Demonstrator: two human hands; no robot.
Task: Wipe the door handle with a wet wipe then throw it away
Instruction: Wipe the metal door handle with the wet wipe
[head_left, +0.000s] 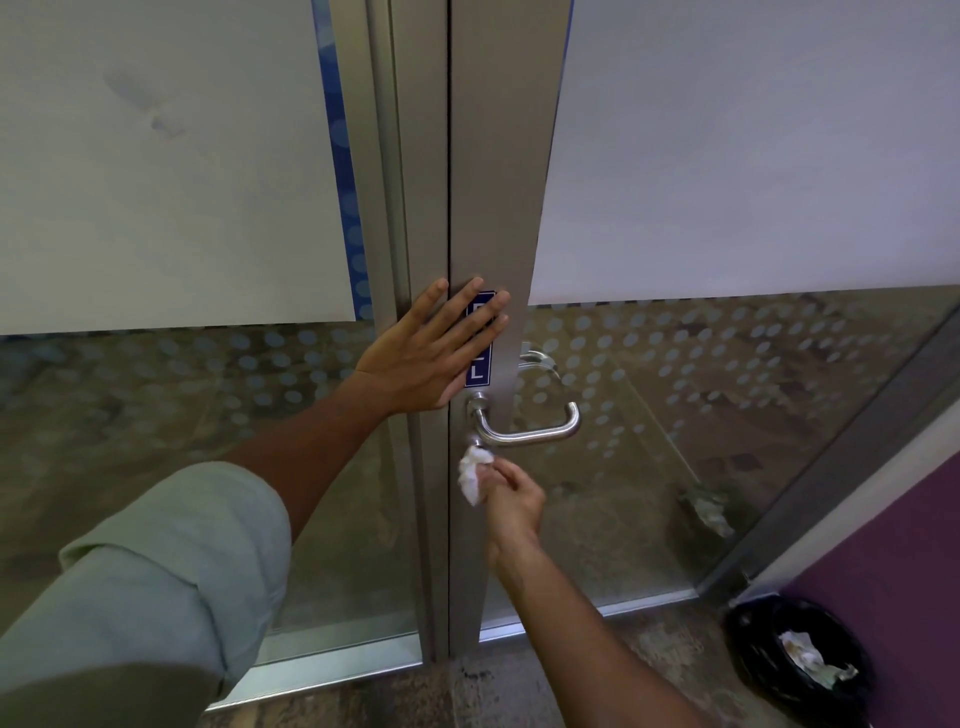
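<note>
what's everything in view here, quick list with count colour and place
door: 1, grey metal frame with frosted and dotted glass, centre and right
side panel: 1, frosted glass with dots, left of the door
handle: 1, silver lever, on the door frame at centre
sign: 1, blue with white letters, on the frame above the handle, partly covered by the left hand
wipe: 1, white, crumpled, against the base of the handle
bin: 1, black, on the floor at lower right, with pale crumpled waste inside
wall: 1, purple, far right
floor: 1, brown mottled, bottom
sleeve: 1, pale green, rolled up on the left arm
left hand: flat on the frame, fingers spread
right hand: below the handle, pinching the wipe
</note>
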